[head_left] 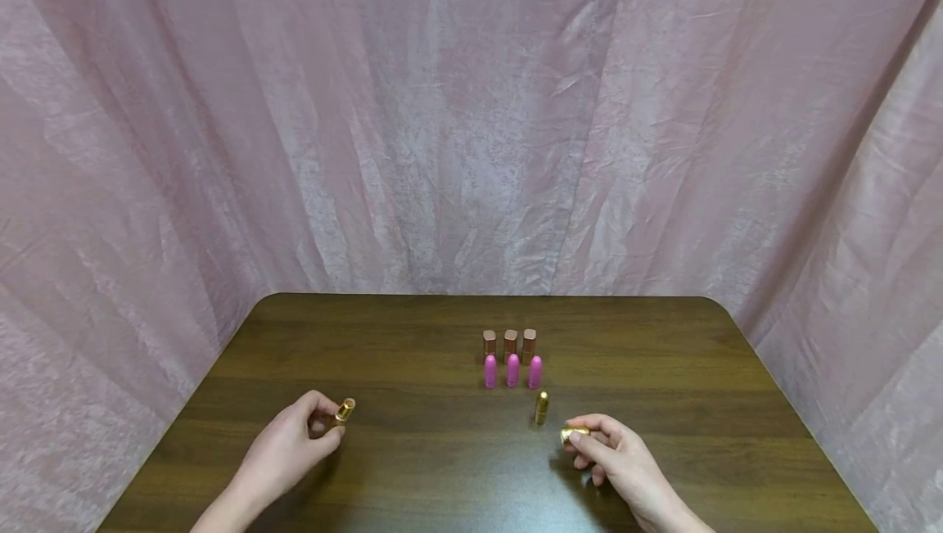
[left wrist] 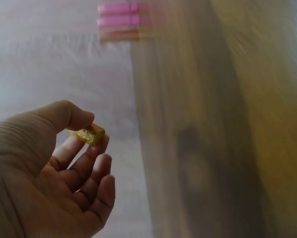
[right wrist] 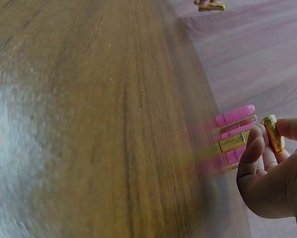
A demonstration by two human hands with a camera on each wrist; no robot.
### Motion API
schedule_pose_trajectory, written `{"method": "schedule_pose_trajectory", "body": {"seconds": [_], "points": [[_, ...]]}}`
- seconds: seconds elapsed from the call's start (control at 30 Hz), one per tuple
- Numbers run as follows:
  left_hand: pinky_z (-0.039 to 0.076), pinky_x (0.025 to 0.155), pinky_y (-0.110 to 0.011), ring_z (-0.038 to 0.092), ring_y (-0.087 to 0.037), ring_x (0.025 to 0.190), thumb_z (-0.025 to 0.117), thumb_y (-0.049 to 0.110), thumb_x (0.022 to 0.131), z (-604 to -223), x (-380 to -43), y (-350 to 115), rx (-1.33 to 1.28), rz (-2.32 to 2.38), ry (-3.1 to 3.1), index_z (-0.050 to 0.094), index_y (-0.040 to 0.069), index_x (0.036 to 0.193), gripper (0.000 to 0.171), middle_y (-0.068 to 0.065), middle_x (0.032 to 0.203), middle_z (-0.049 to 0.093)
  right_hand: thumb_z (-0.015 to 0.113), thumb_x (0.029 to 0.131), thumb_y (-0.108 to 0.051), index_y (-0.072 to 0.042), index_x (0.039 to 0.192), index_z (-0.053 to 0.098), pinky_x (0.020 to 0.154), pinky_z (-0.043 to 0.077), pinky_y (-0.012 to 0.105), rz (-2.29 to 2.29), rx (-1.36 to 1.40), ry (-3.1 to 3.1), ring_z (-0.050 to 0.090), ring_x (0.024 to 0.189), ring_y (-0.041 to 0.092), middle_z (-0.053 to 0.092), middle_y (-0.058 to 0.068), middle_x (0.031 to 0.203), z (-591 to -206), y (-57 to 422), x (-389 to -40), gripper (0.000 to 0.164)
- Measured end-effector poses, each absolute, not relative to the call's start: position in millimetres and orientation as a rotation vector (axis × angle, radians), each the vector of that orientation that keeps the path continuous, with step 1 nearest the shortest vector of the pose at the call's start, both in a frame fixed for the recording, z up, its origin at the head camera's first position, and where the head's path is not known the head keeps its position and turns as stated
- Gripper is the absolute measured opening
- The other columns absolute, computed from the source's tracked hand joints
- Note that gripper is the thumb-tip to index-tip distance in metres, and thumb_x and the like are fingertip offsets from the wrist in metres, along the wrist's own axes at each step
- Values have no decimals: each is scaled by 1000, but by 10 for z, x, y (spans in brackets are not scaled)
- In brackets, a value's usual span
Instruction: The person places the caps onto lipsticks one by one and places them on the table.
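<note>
On the left of the table, my left hand (head_left: 291, 439) pinches a small gold lipstick tube (head_left: 345, 410) between thumb and fingers. In the left wrist view that tube (left wrist: 91, 134) lies between thumb tip and index finger, the other fingers loosely curled. Toward the right, my right hand (head_left: 622, 463) grips another gold lipstick tube (head_left: 574, 434), tilted onto its side. The right wrist view shows dark marking on this tube's (right wrist: 273, 134) end. A third gold lipstick (head_left: 542, 408) stands upright just beyond the right fingertips.
Behind the upright gold lipstick stand three pink lipstick tubes (head_left: 512, 372) in a row. Three rose-gold square tubes (head_left: 510, 345) form another row right behind them. The brown wooden table (head_left: 412, 467) ends at a pink curtain (head_left: 471, 148) around its back and sides.
</note>
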State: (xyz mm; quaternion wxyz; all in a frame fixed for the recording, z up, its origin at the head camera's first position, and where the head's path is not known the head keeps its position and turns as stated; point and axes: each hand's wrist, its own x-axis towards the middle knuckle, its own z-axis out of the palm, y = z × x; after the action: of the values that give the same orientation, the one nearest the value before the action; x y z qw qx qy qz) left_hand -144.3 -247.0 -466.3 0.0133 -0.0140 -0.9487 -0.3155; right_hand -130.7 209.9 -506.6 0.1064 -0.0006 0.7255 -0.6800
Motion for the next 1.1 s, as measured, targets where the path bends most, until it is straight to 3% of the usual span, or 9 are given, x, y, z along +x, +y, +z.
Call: {"method": "schedule_pose_trajectory", "body": {"seconds": [0.37,0.73,1.1], "points": [[47,72,-26,54,-3,82,82,20,83,-4556,-1453,-1864,-378,-882,-2904,68,34,93,23,22,85,58,72,96,-23,5,128,61,57,49,25,-2004,9,2146,63,77,19,71,21,104,-5010,2012,-1314,43],[48,72,-24,54,-2,83,80,23,88,-4588,-1467,-1369,-763,-884,-2817,71,33,98,16,23,93,60,73,95,-21,1,125,63,58,49,23,-2005,-46,2121,63,79,19,71,22,108,-4956,1864,-1313,39],[47,73,-23,53,-1,83,80,21,87,-4605,-1462,-1092,-861,-959,-2813,71,28,101,18,21,94,60,72,95,-15,4,128,61,59,48,23,-2006,-142,2107,65,79,19,72,12,105,-4953,1715,-1303,40]]}}
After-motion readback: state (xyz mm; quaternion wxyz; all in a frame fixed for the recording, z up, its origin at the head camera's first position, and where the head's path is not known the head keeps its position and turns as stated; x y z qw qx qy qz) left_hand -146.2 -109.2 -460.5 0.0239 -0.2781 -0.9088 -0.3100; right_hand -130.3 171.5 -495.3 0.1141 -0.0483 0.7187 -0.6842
